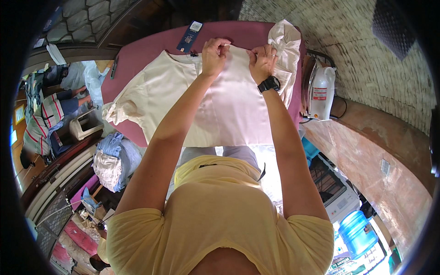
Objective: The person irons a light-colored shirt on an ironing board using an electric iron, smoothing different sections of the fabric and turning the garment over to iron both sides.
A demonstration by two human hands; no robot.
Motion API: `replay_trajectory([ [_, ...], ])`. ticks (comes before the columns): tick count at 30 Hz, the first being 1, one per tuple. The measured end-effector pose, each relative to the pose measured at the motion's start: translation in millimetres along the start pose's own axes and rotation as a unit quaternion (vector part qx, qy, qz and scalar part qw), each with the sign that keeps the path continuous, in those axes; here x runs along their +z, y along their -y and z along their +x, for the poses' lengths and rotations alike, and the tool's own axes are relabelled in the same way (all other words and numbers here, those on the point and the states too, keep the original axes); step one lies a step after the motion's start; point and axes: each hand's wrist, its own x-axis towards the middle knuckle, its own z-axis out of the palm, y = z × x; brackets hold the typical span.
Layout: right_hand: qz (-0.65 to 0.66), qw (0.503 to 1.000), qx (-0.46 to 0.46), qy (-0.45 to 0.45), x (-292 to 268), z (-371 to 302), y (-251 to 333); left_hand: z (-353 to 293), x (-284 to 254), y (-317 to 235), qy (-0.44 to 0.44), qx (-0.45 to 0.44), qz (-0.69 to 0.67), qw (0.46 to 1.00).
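A cream satin blouse [172, 91] with gathered sleeves lies spread over a maroon padded board [137, 57]. At its far edge, my left hand [214, 56] pinches the fabric between thumb and fingers, near the neckline. My right hand [262, 63], with a black watch [269, 84] on the wrist, is bent closed on the same edge farther right, beside the bunched right sleeve [283, 39]. What lies under its fingertips is partly hidden. A navy hang tag [189, 36] rests on the board just left of my left hand, beyond the collar.
To the right of the board stands a white appliance [322, 91] with a red label and a dark cord, probably an iron. A small dark tool [114, 67] lies at the board's left end. Bundled clothes [117, 160] sit lower left. Farther left, another person [43, 121] is visible.
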Motion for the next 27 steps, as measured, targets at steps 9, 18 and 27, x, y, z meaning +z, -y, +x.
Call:
replay_trajectory([
  [9,-0.005,1.0,-0.021,-0.014,-6,-2,-7,-13,-5,-17,0.06,0.11,0.238,0.963],
  [18,-0.213,0.974,-0.015,-0.079,-36,-10,-37,11,-14,10,0.079,0.075,0.105,0.989],
  [27,-0.145,0.94,0.306,0.033,-193,-22,-137,48,-20,14,0.24,-0.073,0.134,0.959],
])
